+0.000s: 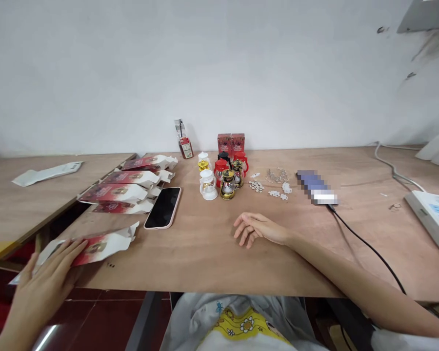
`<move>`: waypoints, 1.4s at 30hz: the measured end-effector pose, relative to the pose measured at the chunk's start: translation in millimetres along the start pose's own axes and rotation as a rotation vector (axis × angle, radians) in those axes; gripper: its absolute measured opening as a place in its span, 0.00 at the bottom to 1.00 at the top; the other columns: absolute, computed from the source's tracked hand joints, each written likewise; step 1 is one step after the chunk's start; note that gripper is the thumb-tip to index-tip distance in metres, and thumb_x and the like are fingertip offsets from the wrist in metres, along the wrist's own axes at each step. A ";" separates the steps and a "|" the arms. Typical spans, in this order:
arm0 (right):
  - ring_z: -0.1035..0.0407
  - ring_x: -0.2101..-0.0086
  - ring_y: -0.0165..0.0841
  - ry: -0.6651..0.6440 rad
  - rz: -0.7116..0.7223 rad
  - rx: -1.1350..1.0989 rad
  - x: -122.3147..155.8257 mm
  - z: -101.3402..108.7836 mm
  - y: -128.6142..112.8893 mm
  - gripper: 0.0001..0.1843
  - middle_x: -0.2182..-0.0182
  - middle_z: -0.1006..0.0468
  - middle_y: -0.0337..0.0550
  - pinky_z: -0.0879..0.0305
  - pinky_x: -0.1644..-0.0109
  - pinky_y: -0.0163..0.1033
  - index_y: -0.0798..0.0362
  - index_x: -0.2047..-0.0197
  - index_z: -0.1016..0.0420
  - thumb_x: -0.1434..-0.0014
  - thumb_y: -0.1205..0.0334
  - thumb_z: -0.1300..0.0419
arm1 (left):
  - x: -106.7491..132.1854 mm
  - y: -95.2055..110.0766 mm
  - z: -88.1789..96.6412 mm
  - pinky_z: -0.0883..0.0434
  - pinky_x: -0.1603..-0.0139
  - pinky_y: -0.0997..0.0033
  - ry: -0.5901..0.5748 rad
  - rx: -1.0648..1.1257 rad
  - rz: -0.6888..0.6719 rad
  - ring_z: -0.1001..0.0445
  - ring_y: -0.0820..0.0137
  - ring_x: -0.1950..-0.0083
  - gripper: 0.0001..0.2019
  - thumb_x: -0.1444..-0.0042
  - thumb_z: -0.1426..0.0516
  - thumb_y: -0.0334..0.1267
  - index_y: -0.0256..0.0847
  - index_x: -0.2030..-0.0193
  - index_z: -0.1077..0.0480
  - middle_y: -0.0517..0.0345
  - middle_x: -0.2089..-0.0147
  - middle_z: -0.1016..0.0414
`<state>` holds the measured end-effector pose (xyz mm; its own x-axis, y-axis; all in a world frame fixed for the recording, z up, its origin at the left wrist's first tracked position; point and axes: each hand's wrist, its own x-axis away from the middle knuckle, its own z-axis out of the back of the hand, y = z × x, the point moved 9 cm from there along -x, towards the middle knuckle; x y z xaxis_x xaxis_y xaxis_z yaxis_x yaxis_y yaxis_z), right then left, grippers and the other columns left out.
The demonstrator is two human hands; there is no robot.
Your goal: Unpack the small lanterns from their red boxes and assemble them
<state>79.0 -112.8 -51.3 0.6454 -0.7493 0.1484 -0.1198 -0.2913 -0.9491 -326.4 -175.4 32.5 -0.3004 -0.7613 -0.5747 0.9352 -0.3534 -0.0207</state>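
At the table's left front edge, my left hand (49, 278) lies with its fingers stretched over a flattened red-and-white carton (104, 243), touching it. The thumb is apart from the fingers, and part of the carton is hidden beneath the hand. My right hand (254, 228) rests on the bare wood near the middle, fingers loosely bent and apart, with nothing in it. Behind it stands a group of small lantern-shaped ornaments: white (208, 185), red (221, 171) and black-gold (228, 185) among them. More flattened cartons (120, 192) lie overlapping at the left.
A dark-screened phone (163, 208) lies beside the cartons. Two red boxes (231, 144) and a bottle (185, 145) stand by the wall. Button batteries (256, 186), white pieces (278, 194) and metal wires (277, 175) lie right of the lanterns. A cable (369, 243) runs from another phone (316, 186).
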 end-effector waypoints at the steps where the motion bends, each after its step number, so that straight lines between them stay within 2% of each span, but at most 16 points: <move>1: 0.25 0.73 0.30 0.001 0.001 -0.001 -0.6 0.4 0.7 0.21 0.68 0.22 0.46 0.27 0.73 0.34 0.55 0.60 0.33 0.41 0.44 0.46 | -2.0 -5.2 -5.0 0.49 0.35 0.38 -0.032 -0.011 0.035 0.42 0.60 0.34 0.37 0.46 0.51 0.30 0.79 0.38 0.59 0.97 0.35 0.58; 3: 0.25 0.73 0.30 0.009 -0.004 0.010 -1.1 0.8 1.3 0.22 0.68 0.22 0.45 0.27 0.73 0.34 0.55 0.61 0.33 0.42 0.42 0.46 | -9.1 -10.8 -12.9 0.43 0.37 0.41 -0.073 0.012 0.047 0.38 0.62 0.36 0.38 0.45 0.51 0.29 0.81 0.39 0.60 0.98 0.36 0.56; 7: 0.25 0.73 0.30 0.013 -0.008 0.055 0.8 -2.1 -2.4 0.22 0.68 0.23 0.46 0.27 0.73 0.34 0.56 0.61 0.33 0.42 0.42 0.46 | -31.6 -8.4 -20.7 0.42 0.37 0.45 -0.091 0.028 -0.006 0.35 0.65 0.39 0.39 0.44 0.52 0.27 0.84 0.40 0.62 1.00 0.35 0.57; 10: 0.25 0.73 0.30 0.037 -0.001 0.070 1.8 -1.7 -4.7 0.22 0.68 0.23 0.45 0.27 0.73 0.33 0.55 0.61 0.33 0.42 0.43 0.45 | -46.6 -0.7 -24.7 0.44 0.38 0.40 -0.118 -0.052 0.010 0.35 0.64 0.40 0.40 0.42 0.53 0.29 0.81 0.38 0.69 0.93 0.32 0.61; 13: 0.25 0.73 0.29 0.061 0.002 0.074 0.9 0.2 -3.5 0.21 0.68 0.23 0.45 0.27 0.73 0.33 0.55 0.61 0.33 0.42 0.43 0.45 | -51.6 8.3 -18.3 0.46 0.40 0.33 -0.025 -0.120 0.068 0.37 0.54 0.38 0.42 0.45 0.48 0.31 0.74 0.36 0.71 0.80 0.30 0.59; 15: 0.26 0.73 0.29 0.081 0.029 0.078 -0.1 1.9 -4.5 0.21 0.69 0.23 0.44 0.27 0.73 0.33 0.55 0.62 0.33 0.43 0.43 0.43 | -46.7 18.3 -7.6 0.41 0.40 0.36 0.136 -0.108 0.071 0.40 0.50 0.37 0.45 0.50 0.44 0.32 0.71 0.34 0.66 0.77 0.30 0.56; 18: 0.27 0.75 0.28 0.176 0.102 0.098 0.1 9.0 -10.6 0.21 0.72 0.24 0.42 0.28 0.72 0.34 0.55 0.65 0.32 0.46 0.43 0.41 | -33.6 45.9 3.1 0.31 0.46 0.47 0.370 -0.028 -0.010 0.34 0.53 0.43 0.43 0.54 0.42 0.31 0.65 0.35 0.55 0.73 0.33 0.45; 19: 0.28 0.76 0.28 0.214 0.124 0.110 0.7 11.6 -13.0 0.21 0.73 0.24 0.41 0.29 0.72 0.34 0.55 0.66 0.32 0.47 0.43 0.40 | -33.0 60.8 -1.1 0.30 0.49 0.50 0.369 -0.014 -0.061 0.31 0.54 0.46 0.40 0.53 0.42 0.31 0.62 0.35 0.51 0.67 0.37 0.39; 21: 0.29 0.77 0.27 0.283 0.161 0.135 2.5 16.5 -17.8 0.21 0.74 0.25 0.40 0.30 0.73 0.34 0.55 0.68 0.32 0.47 0.44 0.40 | -39.8 103.0 -21.0 0.29 0.54 0.54 0.248 -0.004 -0.212 0.29 0.55 0.50 0.31 0.50 0.43 0.34 0.52 0.38 0.45 0.57 0.47 0.30; 23: 0.31 0.78 0.26 0.343 0.192 0.155 4.5 21.6 -21.7 0.19 0.75 0.25 0.38 0.31 0.73 0.34 0.54 0.68 0.33 0.47 0.45 0.39 | -52.2 152.3 -42.3 0.31 0.51 0.54 0.128 0.020 -0.355 0.29 0.55 0.50 0.24 0.49 0.44 0.35 0.42 0.43 0.40 0.49 0.52 0.28; 26: 0.32 0.78 0.26 0.431 0.233 0.170 7.2 32.2 -25.1 0.16 0.74 0.26 0.36 0.33 0.74 0.34 0.53 0.65 0.34 0.48 0.49 0.38 | -83.0 215.4 -56.6 0.35 0.47 0.59 0.167 0.095 -0.445 0.30 0.60 0.47 0.21 0.46 0.47 0.32 0.40 0.45 0.41 0.47 0.51 0.28; 29: 0.32 0.78 0.25 0.498 0.258 0.174 8.6 42.1 -25.3 0.15 0.73 0.26 0.35 0.33 0.75 0.34 0.52 0.63 0.35 0.49 0.54 0.38 | -127.4 256.5 -72.2 0.38 0.45 0.58 0.191 0.068 -0.458 0.35 0.56 0.41 0.23 0.46 0.48 0.31 0.35 0.42 0.42 0.41 0.44 0.32; 33: 0.32 0.78 0.25 0.515 0.266 0.179 6.9 46.7 -24.1 0.14 0.72 0.28 0.34 0.33 0.74 0.34 0.52 0.62 0.37 0.50 0.58 0.38 | -192.4 278.9 -91.9 0.45 0.38 0.52 0.112 0.000 -0.426 0.47 0.49 0.34 0.30 0.48 0.45 0.33 0.32 0.37 0.45 0.35 0.34 0.46; 36: 0.31 0.75 0.26 0.518 0.270 0.163 5.2 48.6 -22.8 0.15 0.72 0.29 0.34 0.32 0.73 0.35 0.51 0.63 0.38 0.52 0.61 0.37 | -222.4 289.3 -108.8 0.46 0.38 0.49 0.006 -0.076 -0.450 0.45 0.46 0.35 0.30 0.50 0.44 0.30 0.33 0.39 0.42 0.33 0.35 0.46; 39: 0.31 0.70 0.28 0.535 0.274 0.125 4.4 52.0 -20.2 0.18 0.68 0.29 0.37 0.30 0.70 0.36 0.51 0.63 0.39 0.55 0.63 0.35 | -232.1 289.8 -122.4 0.38 0.46 0.49 -0.034 -0.116 -0.389 0.36 0.47 0.44 0.21 0.50 0.46 0.28 0.35 0.46 0.35 0.33 0.40 0.40; 42: 0.31 0.65 0.30 0.584 0.286 0.097 6.2 56.5 -19.0 0.19 0.64 0.29 0.39 0.27 0.66 0.39 0.50 0.63 0.39 0.56 0.63 0.35 | -223.8 286.2 -126.7 0.33 0.53 0.52 -0.017 -0.070 -0.332 0.34 0.49 0.48 0.15 0.47 0.46 0.29 0.37 0.52 0.32 0.36 0.44 0.39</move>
<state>127.9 -78.3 -48.0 0.0792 -0.9968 -0.0125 -0.1396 0.0013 -0.9902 32.2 -37.3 51.5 -0.5933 -0.6202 -0.5132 0.7963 -0.5457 -0.2610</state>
